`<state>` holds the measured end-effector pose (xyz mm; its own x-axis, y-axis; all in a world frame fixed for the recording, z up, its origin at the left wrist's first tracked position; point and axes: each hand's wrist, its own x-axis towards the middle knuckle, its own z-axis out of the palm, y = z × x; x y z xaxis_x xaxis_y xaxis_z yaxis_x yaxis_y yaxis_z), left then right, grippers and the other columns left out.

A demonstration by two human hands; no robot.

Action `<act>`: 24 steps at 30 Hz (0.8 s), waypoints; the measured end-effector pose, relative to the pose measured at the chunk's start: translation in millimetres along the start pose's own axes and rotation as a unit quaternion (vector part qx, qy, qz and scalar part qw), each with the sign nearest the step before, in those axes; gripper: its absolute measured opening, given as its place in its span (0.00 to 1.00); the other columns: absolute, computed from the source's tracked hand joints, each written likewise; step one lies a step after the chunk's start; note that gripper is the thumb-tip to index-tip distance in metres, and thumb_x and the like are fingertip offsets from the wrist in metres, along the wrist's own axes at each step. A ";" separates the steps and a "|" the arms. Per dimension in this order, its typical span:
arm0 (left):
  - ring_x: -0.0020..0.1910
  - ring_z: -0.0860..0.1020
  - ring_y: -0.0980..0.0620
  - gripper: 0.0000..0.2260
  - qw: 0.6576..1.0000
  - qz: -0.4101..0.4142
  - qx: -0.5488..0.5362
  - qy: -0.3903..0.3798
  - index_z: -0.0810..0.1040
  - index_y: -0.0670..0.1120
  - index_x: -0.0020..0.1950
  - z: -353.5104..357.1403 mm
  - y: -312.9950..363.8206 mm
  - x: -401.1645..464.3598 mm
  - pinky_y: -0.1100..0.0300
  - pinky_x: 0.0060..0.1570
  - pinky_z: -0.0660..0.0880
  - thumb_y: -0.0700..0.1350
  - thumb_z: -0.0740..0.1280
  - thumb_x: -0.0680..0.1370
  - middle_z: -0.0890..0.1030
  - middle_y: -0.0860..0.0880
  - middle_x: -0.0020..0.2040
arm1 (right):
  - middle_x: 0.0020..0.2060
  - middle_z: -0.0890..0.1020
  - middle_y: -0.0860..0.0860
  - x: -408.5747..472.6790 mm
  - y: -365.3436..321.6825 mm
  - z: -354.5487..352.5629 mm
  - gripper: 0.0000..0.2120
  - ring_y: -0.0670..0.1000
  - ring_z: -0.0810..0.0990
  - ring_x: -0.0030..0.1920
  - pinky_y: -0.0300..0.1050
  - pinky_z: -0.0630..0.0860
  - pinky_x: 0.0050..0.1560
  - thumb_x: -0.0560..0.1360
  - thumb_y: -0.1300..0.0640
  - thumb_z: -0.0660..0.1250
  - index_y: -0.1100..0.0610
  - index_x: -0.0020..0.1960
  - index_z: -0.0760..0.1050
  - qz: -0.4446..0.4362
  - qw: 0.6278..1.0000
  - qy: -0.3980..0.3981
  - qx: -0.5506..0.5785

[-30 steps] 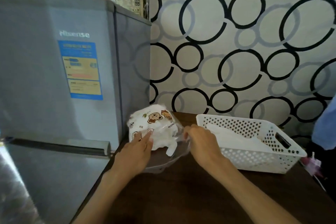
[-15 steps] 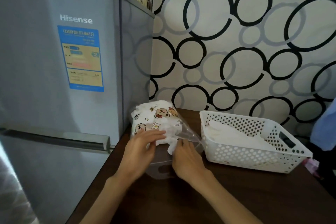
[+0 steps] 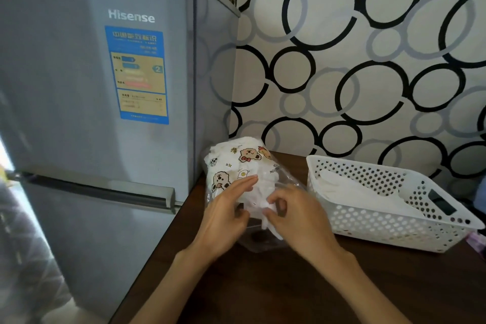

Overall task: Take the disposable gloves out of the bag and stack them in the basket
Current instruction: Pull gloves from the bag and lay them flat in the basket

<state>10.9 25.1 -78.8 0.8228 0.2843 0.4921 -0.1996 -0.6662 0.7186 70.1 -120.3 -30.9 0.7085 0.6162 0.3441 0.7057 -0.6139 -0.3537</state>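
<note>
A clear plastic bag (image 3: 238, 163) printed with cartoon bears sits on the dark wooden table, stuffed with white disposable gloves. My left hand (image 3: 226, 216) lies flat against the bag's front with straight fingers. My right hand (image 3: 297, 218) pinches a white glove (image 3: 263, 209) sticking out of the bag's mouth. A white perforated basket (image 3: 381, 221) stands to the right of the bag, with white gloves (image 3: 363, 192) lying flat inside it.
A grey Hisense fridge (image 3: 105, 113) stands close against the table's left edge. Behind the table is a wall (image 3: 368, 60) patterned with black and grey circles. Dark table surface (image 3: 263, 284) stretches toward me. Something pink (image 3: 477, 244) lies at the far right edge.
My right hand moved from the bag's right side to its mouth and took hold of a glove. My left hand stayed on the bag. The camera came closer.
</note>
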 end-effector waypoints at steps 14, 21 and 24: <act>0.67 0.68 0.64 0.30 1.000 -0.005 -0.011 -0.013 0.67 0.68 0.65 -5.2 6.9 -1.8 0.62 0.65 0.67 0.54 0.76 0.67 0.71 0.64 0.67 | 0.43 0.84 0.45 8.5 1.0 -49.2 0.05 0.39 0.82 0.39 0.27 0.72 0.34 0.78 0.56 0.63 0.55 0.50 0.77 0.059 0.933 -0.025 0.354; 0.56 0.76 0.64 0.13 0.999 0.008 -0.023 0.041 0.78 0.59 0.56 -26.8 43.9 26.6 0.65 0.54 0.72 0.50 0.73 0.73 0.80 0.63 0.53 | 0.47 0.84 0.48 29.7 2.7 -59.7 0.07 0.46 0.83 0.48 0.43 0.78 0.54 0.78 0.51 0.63 0.50 0.52 0.79 0.111 0.895 -0.086 0.423; 0.40 0.81 0.63 0.06 0.997 -0.021 -0.072 0.017 0.82 0.53 0.46 -36.4 63.1 42.2 0.71 0.37 0.74 0.42 0.70 0.76 0.83 0.60 0.39 | 0.49 0.84 0.47 32.6 4.1 -65.5 0.13 0.45 0.82 0.52 0.41 0.76 0.56 0.78 0.44 0.61 0.49 0.53 0.80 0.102 0.881 -0.082 0.454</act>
<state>13.6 20.1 5.2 0.8144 0.3336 0.4748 -0.2424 -0.5478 0.8007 96.6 -135.1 35.9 0.7573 0.6471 0.0882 0.2140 -0.1183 -0.9696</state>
